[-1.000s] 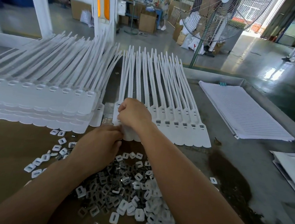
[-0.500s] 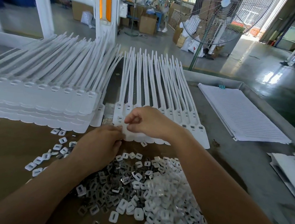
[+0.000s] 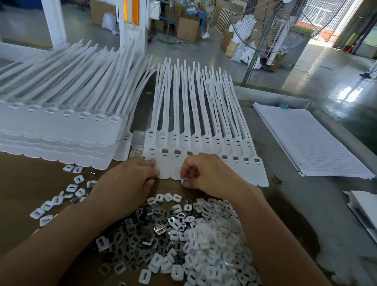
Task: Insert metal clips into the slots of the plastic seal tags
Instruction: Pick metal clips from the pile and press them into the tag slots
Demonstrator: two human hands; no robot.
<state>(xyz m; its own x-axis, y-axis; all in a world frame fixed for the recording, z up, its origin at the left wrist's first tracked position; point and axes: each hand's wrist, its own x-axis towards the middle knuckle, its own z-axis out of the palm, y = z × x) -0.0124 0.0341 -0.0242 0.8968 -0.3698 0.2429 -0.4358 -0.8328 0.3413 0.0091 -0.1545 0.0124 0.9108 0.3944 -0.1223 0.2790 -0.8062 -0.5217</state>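
The seal tags are showing smooth, matt white plastic. The metal clips are glinting grey and shiny, while the small white pieces beside them are looking like satin plastic. Brown cardboard is lying dull and matt beneath. The grey table is looking like worn, stained metal, the lined sheets like matt paper, and the floor is gleaming glossy.

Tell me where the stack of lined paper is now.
In the head view the stack of lined paper lies on the right side of the grey table, just right of the row of seal tags.
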